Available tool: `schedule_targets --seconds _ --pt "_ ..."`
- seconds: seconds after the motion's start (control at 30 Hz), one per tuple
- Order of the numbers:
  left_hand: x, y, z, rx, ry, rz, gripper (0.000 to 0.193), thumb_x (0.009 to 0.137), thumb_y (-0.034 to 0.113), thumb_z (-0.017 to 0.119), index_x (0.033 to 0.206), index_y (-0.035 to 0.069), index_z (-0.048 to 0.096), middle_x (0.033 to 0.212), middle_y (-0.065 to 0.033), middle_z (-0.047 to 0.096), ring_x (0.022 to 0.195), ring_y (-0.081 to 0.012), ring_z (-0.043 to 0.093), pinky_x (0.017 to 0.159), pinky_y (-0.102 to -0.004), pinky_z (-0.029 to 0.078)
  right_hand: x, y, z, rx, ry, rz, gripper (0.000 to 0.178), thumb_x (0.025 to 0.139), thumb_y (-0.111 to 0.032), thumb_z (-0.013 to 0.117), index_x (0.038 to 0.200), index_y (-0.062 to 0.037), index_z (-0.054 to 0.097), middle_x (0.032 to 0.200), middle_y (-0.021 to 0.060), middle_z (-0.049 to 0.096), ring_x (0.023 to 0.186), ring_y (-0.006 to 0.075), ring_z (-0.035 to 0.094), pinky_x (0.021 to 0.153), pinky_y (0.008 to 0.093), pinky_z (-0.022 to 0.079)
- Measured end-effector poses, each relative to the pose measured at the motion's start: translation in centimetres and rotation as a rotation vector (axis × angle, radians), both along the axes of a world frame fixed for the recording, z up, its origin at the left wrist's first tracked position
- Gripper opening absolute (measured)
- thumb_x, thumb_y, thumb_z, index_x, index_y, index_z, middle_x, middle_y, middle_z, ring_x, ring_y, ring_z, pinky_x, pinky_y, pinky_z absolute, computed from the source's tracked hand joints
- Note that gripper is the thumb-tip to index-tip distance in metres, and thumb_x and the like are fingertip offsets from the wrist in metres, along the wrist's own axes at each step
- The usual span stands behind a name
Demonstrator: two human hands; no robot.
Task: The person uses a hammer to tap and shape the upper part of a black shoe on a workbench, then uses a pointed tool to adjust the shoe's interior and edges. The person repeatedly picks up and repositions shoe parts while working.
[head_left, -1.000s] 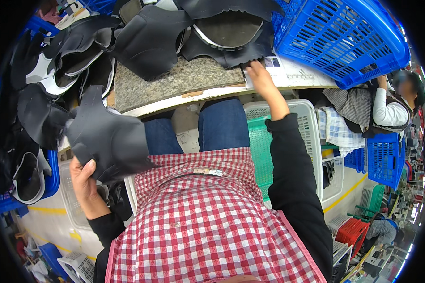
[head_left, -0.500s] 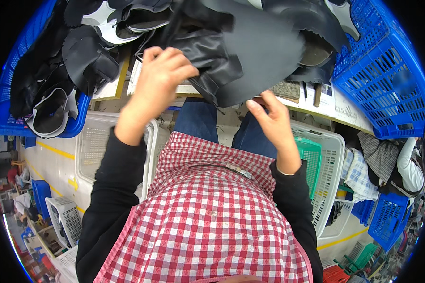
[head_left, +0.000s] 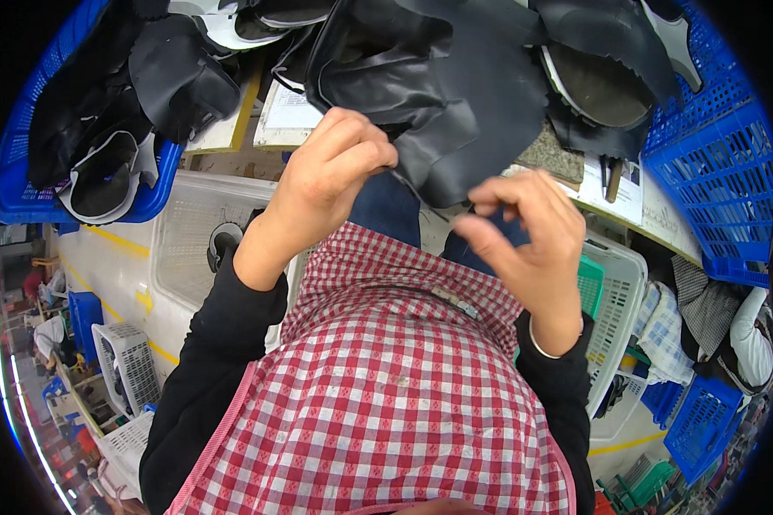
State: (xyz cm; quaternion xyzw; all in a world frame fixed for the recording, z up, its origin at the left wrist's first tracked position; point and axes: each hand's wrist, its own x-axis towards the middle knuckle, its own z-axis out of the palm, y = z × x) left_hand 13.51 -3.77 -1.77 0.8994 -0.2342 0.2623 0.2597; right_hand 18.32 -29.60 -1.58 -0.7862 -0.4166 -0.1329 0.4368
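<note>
At the table [head_left: 275,137], the left hand [head_left: 322,176] has its grip clamped on a black piece [head_left: 502,86]; just beside it, the right hand [head_left: 537,225] has its grip apart.

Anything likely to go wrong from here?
1. The black piece overhangs the bench edge; it might slip off if poorly held. The left hand is curled at its near edge, grip unclear, and the right hand is open.
2. Slim tools lie near the bench edge, so a sweep rightward could knock them down.
3. A white-edged piece lies close to the left blue basket's rim; a bump may tip it out.
</note>
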Motion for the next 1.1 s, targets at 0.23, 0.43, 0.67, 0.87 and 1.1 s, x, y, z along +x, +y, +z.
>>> schedule_targets --seconds 0.23,0.43,0.67,0.87,1.1 --pt "-0.1 -0.8 1.8 -0.067 -0.071 -0.087 0.031 0.064 -0.01 0.075 0.091 0.003 0.067 0.093 -0.0084 0.065 0.093 -0.0294 0.063 0.08 -0.0384 0.052 3.2 3.7 0.2 -0.129 -0.14 0.303 0.04 0.083 -0.04 0.078 0.081 -0.0056 0.057 0.073 0.0048 0.053 0.069 0.025 0.052 0.061 0.0366 0.045" --pt "-1.1 0.7 1.0 -0.114 -0.094 -0.193 0.024 0.06 -0.007 0.075 0.08 0.003 0.067 0.088 -0.0068 0.066 0.087 -0.0278 0.063 0.075 -0.0368 0.053 2.7 4.5 -1.7 0.314 0.751 0.792 0.025 0.1 -0.02 0.067 0.083 -0.0047 0.059 0.075 0.0033 0.055 0.076 0.0154 0.052 0.067 0.0344 0.045" --pt "-2.2 2.7 0.8 -0.155 -0.14 -0.288 0.021 0.066 -0.011 0.068 0.082 0.002 0.064 0.085 -0.01 0.066 0.086 -0.0285 0.062 0.076 -0.0383 0.051 5.6 -4.3 -5.3 0.93 1.202 -0.072 0.062 0.104 -0.054 0.053 0.136 -0.0011 0.058 0.132 0.017 0.066 0.117 0.0319 0.066 0.102 0.0471 0.053" --pt "0.1 2.0 2.5 -0.218 -0.037 -0.092 0.054 0.057 -0.02 0.063 0.103 0.005 0.076 0.092 -0.0058 0.064 0.09 -0.0242 0.061 0.074 -0.0343 0.05 1.9 -7.6 -13.5 1.136 1.348 0.617 0.107 0.082 -0.077 0.063 0.155 -0.0016 0.039 0.155 0.0168 0.05 0.138 0.031 0.054 0.114 0.0518 0.044" --pt "2.2 0.1 6.2 -0.072 -0.063 -0.189 0.047 0.056 -0.018 0.067 0.095 0.006 0.076 0.091 -0.0052 0.062 0.091 -0.0239 0.062 0.07 -0.0327 0.05 -4.2 -5.2 -13.9 0.83 1.425 0.987 0.106 0.08 -0.07 0.074 0.148 0.0059 0.045 0.137 0.0273 0.062 0.129 0.0346 0.061 0.11 0.0445 0.047"
